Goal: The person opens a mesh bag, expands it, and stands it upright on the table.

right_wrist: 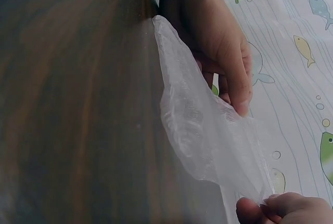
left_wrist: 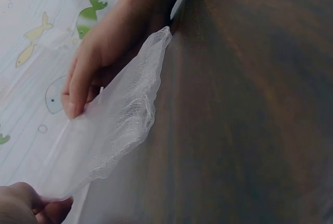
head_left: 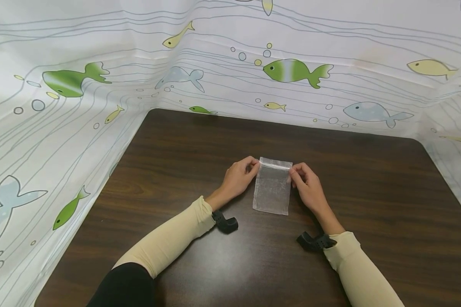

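Note:
A small, sheer white mesh pouch (head_left: 272, 189) is stretched between both hands, with a shiny white band across it near its top edge. My left hand (head_left: 240, 175) pinches the pouch's upper left corner between thumb and fingers. At the opposite upper corner, my right hand (head_left: 307, 184) grips the edge the same way. Seen from the left wrist, the pouch (left_wrist: 119, 122) slants between the right hand (left_wrist: 99, 57) above and the left hand (left_wrist: 28, 206) at the bottom. From the right wrist, its lower edge (right_wrist: 174, 141) looks wrinkled.
Beneath the hands is a dark brown wooden table (head_left: 199, 264) with rounded corners. A white sheet (head_left: 223, 85) printed with fish hangs behind it and along its sides. Black wrist mounts (head_left: 225, 222) sit at the cuffs of the pale sleeves (head_left: 169, 238).

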Demonstrator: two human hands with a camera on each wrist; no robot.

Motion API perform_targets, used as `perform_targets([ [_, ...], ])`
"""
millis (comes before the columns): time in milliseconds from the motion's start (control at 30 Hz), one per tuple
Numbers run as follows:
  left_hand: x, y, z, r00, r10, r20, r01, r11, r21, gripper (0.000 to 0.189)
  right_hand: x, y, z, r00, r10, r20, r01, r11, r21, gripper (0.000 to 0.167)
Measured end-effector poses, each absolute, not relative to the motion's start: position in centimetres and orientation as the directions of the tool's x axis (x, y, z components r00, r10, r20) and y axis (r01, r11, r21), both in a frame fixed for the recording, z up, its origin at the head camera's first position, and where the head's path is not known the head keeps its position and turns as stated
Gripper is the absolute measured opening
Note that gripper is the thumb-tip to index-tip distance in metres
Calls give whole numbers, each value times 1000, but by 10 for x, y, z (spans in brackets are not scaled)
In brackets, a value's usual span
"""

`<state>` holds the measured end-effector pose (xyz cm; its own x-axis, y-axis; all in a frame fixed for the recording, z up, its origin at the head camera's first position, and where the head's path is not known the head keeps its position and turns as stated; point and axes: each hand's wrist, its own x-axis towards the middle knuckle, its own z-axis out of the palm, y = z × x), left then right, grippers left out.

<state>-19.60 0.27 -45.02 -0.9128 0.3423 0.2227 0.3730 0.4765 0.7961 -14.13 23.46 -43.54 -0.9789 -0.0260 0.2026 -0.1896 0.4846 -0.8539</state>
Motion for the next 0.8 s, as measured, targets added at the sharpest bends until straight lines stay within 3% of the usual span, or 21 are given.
perform_targets([
  [167,-196,2,-452,-915,337,222,365,457,811,24,-135,230,-422,-975,-43,219,-215,447,-868,16],
  [467,-197,0,-452,-921,291,260,355,349,867,24,-149,246,-454,-961,-97,260,-277,356,-892,12],
  [633,-198,0,-453,-886,374,273,390,286,875,36,-149,249,-460,-942,-127,309,-334,299,-894,10],
  [800,-199,0,-454,-840,467,277,415,223,882,25,-150,250,-460,-921,-160,356,-384,214,-898,13],
])
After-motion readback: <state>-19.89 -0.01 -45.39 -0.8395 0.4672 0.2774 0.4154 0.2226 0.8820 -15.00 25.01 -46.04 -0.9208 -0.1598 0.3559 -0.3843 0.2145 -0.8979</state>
